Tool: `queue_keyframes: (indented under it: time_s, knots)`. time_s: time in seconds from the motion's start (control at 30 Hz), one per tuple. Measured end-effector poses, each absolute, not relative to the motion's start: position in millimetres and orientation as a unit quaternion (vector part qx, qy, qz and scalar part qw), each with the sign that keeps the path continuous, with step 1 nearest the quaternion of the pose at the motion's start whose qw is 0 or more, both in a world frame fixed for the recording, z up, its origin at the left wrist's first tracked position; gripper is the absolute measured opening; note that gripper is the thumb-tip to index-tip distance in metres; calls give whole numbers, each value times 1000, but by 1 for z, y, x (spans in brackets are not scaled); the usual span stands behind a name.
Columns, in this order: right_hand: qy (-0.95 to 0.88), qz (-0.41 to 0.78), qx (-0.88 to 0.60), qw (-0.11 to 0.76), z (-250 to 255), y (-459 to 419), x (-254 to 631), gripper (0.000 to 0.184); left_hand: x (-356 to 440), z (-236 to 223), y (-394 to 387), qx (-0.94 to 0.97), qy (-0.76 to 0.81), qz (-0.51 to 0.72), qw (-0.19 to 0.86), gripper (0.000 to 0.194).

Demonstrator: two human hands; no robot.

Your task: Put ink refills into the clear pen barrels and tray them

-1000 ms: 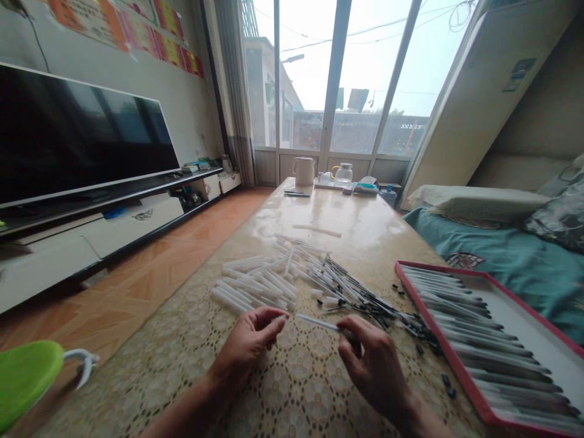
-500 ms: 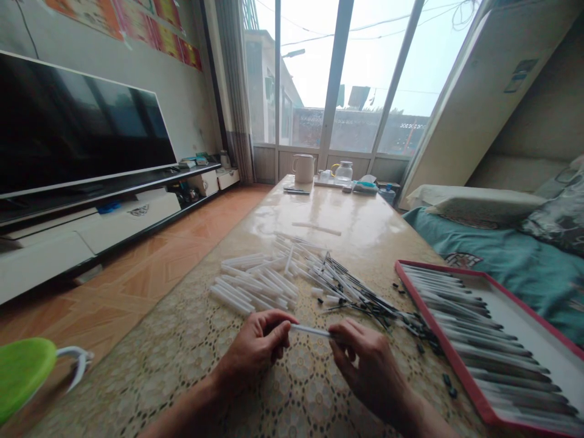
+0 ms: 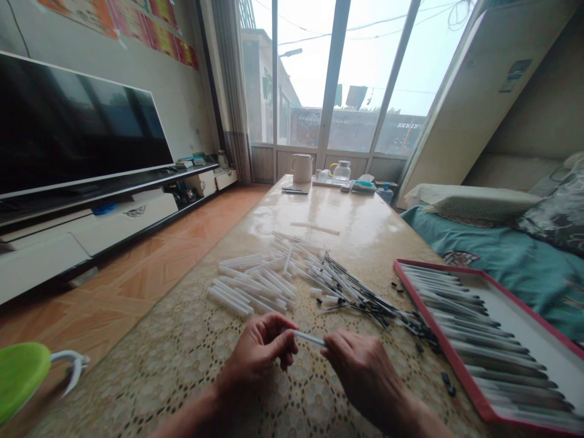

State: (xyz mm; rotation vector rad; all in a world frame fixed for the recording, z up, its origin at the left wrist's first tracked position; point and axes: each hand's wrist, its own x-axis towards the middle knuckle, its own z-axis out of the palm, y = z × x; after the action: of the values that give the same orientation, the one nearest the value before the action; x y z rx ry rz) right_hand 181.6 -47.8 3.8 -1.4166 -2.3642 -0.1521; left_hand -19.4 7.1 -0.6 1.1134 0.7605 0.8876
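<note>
A slim white pen barrel (image 3: pixel 309 337) spans the gap between my two hands, above the patterned tablecloth. My left hand (image 3: pixel 267 347) pinches its left end between thumb and fingers. At the other end, the fingers of my right hand (image 3: pixel 356 359) are closed round the tip, which they hide. Just beyond my left hand lies a pile of loose white pen barrels (image 3: pixel 255 283). Thin dark-tipped pen refills (image 3: pixel 356 289) are heaped beyond my right hand. Small black pen caps (image 3: pixel 422 331) are scattered between that heap and the box.
A red-rimmed box (image 3: pixel 474 395) on the right holds rows of pens with dark ends. A jug (image 3: pixel 302 168), a glass pot (image 3: pixel 342 171) and a tray stand at the table's far end. A green stool (image 3: pixel 22 377) is at the lower left.
My right hand has turned slightly and moved a little left and down. The pen barrel now slants more, its right end lower, and less of it shows between the hands.
</note>
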Motion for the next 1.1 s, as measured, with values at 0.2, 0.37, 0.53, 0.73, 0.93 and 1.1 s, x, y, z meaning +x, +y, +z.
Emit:
queue_keyframes:
  time_s: [0.2,0.37,0.53,0.73,0.93,1.1]
  knots:
    - [-798,164,-530,238,6,-49,184,32,-19,0,4,538,325,389,674,20]
    - [-727,340,-517,297,16,-46,186,37,-20,1,1,560,333,380,656,19]
    - [-696,411,-503,307,16,-42,187,37,-16,-2,2,549,334,374,669,20]
    - [-742,246,-554,287,37,-39,205,30,-13,1,8,524,342,393,674,67]
    - [-695,119,-670,234,63,-33,303,26,-15,6,10,484,380,418,668,65]
    - [-608,-47,-768,194,40,-46,405,19,-14,7,10,498,390,401,663,59]
